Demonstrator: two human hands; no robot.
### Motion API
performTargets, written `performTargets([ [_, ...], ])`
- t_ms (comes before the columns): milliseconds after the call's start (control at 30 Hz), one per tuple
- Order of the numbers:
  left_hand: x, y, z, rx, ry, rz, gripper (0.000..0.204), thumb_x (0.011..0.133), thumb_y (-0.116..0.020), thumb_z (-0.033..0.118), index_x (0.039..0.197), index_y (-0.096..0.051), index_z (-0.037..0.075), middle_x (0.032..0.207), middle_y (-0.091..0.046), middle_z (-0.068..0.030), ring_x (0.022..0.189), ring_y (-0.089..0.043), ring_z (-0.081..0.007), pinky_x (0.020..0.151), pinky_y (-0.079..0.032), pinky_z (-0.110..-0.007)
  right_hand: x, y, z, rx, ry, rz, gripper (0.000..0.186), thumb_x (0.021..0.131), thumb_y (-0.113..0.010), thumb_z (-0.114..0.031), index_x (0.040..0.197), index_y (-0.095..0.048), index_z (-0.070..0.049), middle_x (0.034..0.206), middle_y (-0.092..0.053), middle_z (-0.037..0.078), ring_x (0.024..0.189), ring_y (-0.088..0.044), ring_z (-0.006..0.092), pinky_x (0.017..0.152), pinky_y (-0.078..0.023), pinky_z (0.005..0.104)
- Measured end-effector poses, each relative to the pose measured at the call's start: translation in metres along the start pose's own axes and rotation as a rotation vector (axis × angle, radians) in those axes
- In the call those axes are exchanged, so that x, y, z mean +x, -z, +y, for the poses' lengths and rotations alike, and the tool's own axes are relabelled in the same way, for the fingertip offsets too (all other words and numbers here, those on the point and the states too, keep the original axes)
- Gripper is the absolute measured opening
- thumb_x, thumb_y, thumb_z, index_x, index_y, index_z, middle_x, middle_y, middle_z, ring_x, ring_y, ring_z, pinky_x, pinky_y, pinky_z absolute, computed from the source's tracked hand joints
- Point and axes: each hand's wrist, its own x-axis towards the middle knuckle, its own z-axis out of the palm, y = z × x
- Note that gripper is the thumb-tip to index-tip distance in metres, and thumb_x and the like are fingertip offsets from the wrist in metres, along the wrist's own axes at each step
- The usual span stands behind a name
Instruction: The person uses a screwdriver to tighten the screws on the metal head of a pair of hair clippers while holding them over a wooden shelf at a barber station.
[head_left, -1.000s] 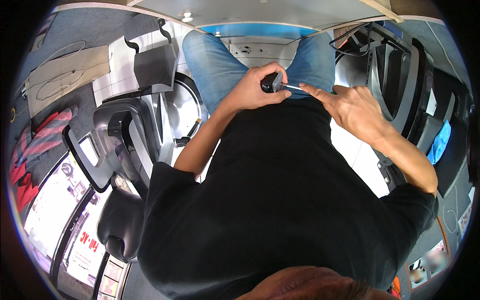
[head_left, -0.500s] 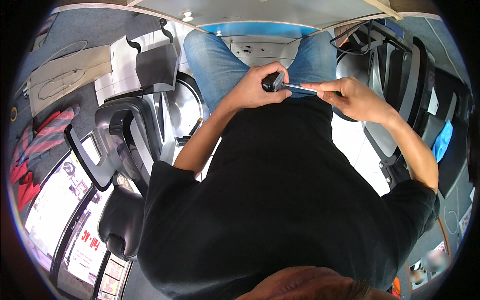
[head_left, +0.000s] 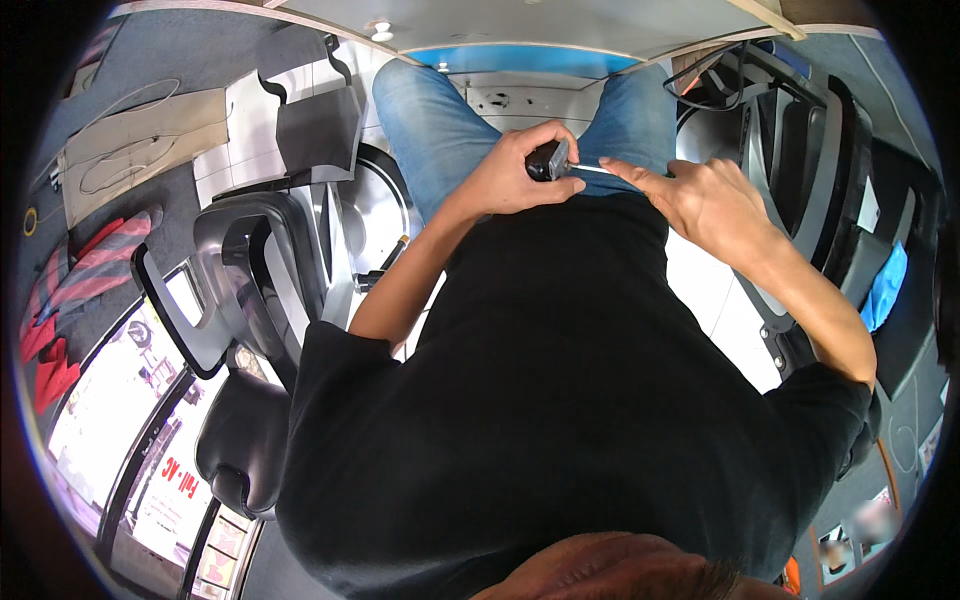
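Observation:
Above my lap, my left hand (head_left: 506, 181) is closed round a small black and grey device (head_left: 546, 162), thumb and fingers on its sides. From the right, my right hand (head_left: 712, 205) grips a screwdriver whose thin metal shaft (head_left: 589, 168) points at the device's grey end face. My right index finger stretches along the shaft, and the other fingers curl round the handle, which is mostly hidden. The tip appears to touch the device; the exact contact point is too small to make out.
A grey-white tabletop (head_left: 590, 22) lies just beyond my knees. Black armchairs stand close on the left (head_left: 260, 250) and the right (head_left: 815, 190). Lower left is a glass door (head_left: 120, 390). Red-grey cloth (head_left: 105, 255) and cardboard (head_left: 150, 150) lie on the left floor.
My right hand has rolled over, its back now showing more, and its index finger has slid out along the shaft. The left hand keeps the device in nearly the same place.

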Motion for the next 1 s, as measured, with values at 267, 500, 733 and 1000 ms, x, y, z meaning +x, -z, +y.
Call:
performTargets([
  [267,0.001,-0.004,0.002,0.027,-0.032,0.015,0.027,0.082,-0.084,0.014,0.101,-0.065,0.009,0.082,-0.060,0.0034,0.075,-0.056,-0.0061,0.068,-0.045,-0.025,-0.002,0.004,-0.010,0.057,-0.067,-0.047,0.043,0.100,-0.064,-0.015,0.143,-0.065,-0.022,0.068,-0.066,0.017,0.054,-0.066,0.0310,0.053,-0.054,0.0429],
  [500,0.001,-0.005,0.000,0.001,0.005,0.001,0.026,0.083,-0.084,0.015,0.100,-0.065,0.008,0.083,-0.061,0.0025,0.075,-0.056,-0.0065,0.069,-0.045,-0.025,0.008,0.010,-0.003,0.571,-0.263,-0.202,0.029,0.109,-0.057,-0.024,0.131,-0.072,-0.013,0.088,-0.075,0.020,0.070,-0.071,0.0359,0.078,-0.056,0.0452],
  [733,-0.001,-0.003,-0.001,-0.003,-0.015,-0.003,0.026,0.083,-0.084,0.013,0.100,-0.065,0.008,0.081,-0.060,0.0033,0.073,-0.056,-0.0055,0.067,-0.044,-0.025,0.013,-0.008,0.017,0.854,-0.260,-0.291,0.032,0.109,-0.057,-0.031,0.127,-0.073,-0.009,0.098,-0.078,0.016,0.084,-0.075,0.0311,0.078,-0.055,0.0390],
  [1000,0.001,0.000,-0.005,-0.048,0.028,0.029,0.027,0.082,-0.085,0.011,0.100,-0.065,0.008,0.081,-0.060,0.0047,0.072,-0.055,-0.0038,0.065,-0.043,-0.023,0.019,-0.004,0.012,0.634,-0.170,-0.191,0.032,0.109,-0.055,-0.034,0.119,-0.074,-0.010,0.084,-0.076,0.018,0.074,-0.073,0.0383,0.069,-0.058,0.0425],
])
